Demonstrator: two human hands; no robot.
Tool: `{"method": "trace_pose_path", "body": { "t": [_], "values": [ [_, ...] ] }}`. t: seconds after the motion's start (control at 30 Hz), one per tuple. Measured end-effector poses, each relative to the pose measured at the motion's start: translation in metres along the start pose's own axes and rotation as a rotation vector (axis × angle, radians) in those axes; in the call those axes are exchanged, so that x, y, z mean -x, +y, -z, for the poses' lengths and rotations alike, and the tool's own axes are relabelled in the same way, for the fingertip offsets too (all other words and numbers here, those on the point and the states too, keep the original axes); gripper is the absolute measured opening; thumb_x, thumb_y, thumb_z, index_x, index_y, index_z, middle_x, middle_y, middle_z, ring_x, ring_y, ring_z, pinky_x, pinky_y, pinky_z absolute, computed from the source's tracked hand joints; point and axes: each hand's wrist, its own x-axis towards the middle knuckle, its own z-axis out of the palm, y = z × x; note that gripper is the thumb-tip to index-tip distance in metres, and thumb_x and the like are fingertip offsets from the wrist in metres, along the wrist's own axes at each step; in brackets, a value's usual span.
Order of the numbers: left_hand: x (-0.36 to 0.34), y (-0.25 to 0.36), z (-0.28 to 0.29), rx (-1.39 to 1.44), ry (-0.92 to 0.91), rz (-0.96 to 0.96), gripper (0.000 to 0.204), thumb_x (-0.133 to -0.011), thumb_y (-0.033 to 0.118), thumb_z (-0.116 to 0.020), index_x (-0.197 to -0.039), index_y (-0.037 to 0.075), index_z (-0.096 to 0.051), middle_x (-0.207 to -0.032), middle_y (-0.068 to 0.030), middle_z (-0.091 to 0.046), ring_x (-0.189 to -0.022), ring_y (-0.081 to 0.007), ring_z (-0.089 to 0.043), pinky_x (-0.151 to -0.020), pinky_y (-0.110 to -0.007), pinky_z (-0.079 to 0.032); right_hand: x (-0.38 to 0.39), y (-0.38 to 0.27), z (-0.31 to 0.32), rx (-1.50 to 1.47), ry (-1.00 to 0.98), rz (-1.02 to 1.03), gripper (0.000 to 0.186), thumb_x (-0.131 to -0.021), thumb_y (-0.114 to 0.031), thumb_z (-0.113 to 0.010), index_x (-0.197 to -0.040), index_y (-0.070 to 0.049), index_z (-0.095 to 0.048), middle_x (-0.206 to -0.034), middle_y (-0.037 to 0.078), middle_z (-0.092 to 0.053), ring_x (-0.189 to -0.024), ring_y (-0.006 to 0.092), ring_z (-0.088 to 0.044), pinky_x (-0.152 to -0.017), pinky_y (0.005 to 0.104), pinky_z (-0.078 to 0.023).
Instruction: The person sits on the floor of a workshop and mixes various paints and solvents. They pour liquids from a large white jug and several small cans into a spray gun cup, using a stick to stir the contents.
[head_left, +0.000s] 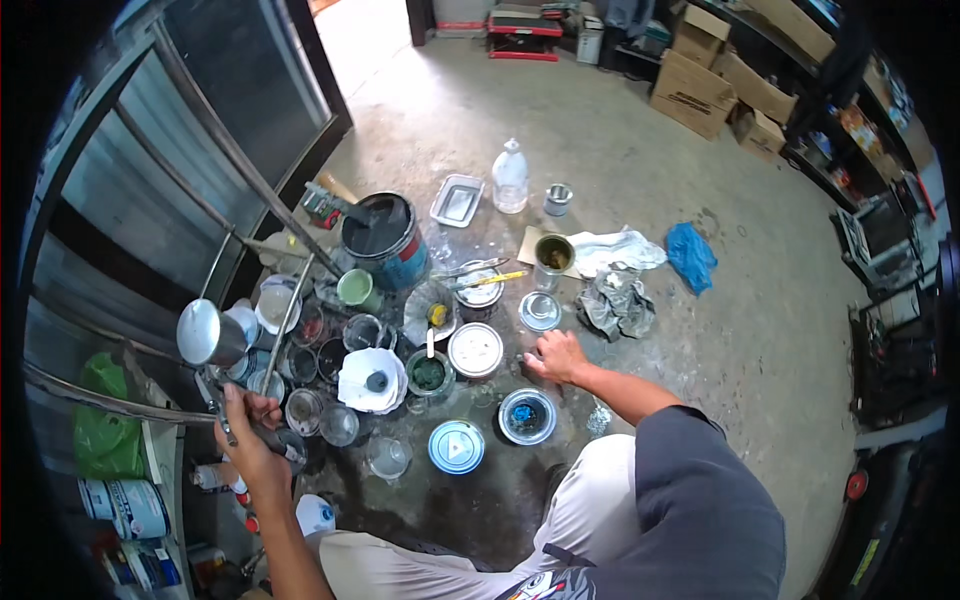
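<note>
The left hand (250, 442) has its fingers closed around a spray gun (212, 340), whose silver cup sits just beyond this grip. To handle it well, I judge that the wrist should be steady and the cup level, because I cannot tell whether it has liquid inside. Slow, small movements seem better here: a bar of the metal frame (110, 405) comes very near to this grip and could catch the gun.

The right hand (558, 357) is low over the floor (690, 360), its fingers bent; I cannot tell whether they pinch something small. To the left of this right grip stands a white-topped can (476, 350), and nearer to the body an open can (528, 416) with blue inside. Between the two grips, a cup of dark green paint (428, 376) and a white paper (365, 385) block a straight low path. Beyond them is a dark bucket (405, 262); a crumpled grey sheet (617, 303) lies beyond the right grip, on its right side.
</note>
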Motion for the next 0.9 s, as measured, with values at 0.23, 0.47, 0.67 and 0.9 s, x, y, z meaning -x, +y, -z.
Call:
{"method": "trace_pose_path", "body": {
  "t": [0.23,0.47,0.67,0.9],
  "values": [
    [0.007,-0.017,0.001,-0.194,-0.166,-0.087,0.036,-0.092,0.036,-0.059,-0.07,0.008,-0.06,-0.07,-0.0054,-0.063,-0.064,-0.0142,-0.061,-0.061,-0.028,-0.049,0.0,0.006,-0.007,-0.123,0.03,-0.017,0.052,-0.086,-0.051,-0.049,-0.078,-0.006,-0.071,-0.08,0.021,-0.065,-0.074,0.0376,-0.062,-0.066,0.0495,-0.048],
    [-0.003,-0.015,-0.021,-0.127,-0.344,-0.14,0.035,-0.094,0.031,-0.058,-0.077,0.001,-0.062,-0.072,-0.0065,-0.064,-0.066,-0.0112,-0.061,-0.063,-0.026,-0.051,-0.009,0.004,-0.023,0.113,0.087,-0.109,0.047,-0.084,-0.05,-0.053,-0.084,-0.005,-0.069,-0.095,0.014,-0.065,-0.092,0.0312,-0.059,-0.075,0.0491,-0.043],
    [-0.003,-0.025,-0.04,-0.137,-0.286,-0.054,0.036,-0.094,0.032,-0.058,-0.075,0.002,-0.062,-0.07,-0.0054,-0.063,-0.066,-0.0094,-0.06,-0.063,-0.025,-0.05,-0.014,0.011,-0.034,0.155,-0.009,-0.124,0.035,-0.088,-0.039,-0.052,-0.088,-0.007,-0.065,-0.1,0.014,-0.06,-0.099,0.0303,-0.056,-0.075,0.0493,-0.044],
    [0.015,-0.004,-0.046,-0.008,-0.331,-0.2,0.033,-0.093,0.03,-0.062,-0.076,0.002,-0.057,-0.064,-0.0024,-0.058,-0.058,-0.0071,-0.055,-0.052,-0.024,-0.046,-0.017,0.016,-0.027,-0.042,0.031,-0.128,0.031,-0.084,-0.034,-0.059,-0.088,-0.003,-0.063,-0.097,0.015,-0.059,-0.092,0.0325,-0.057,-0.076,0.0444,-0.046]
  ]
}}
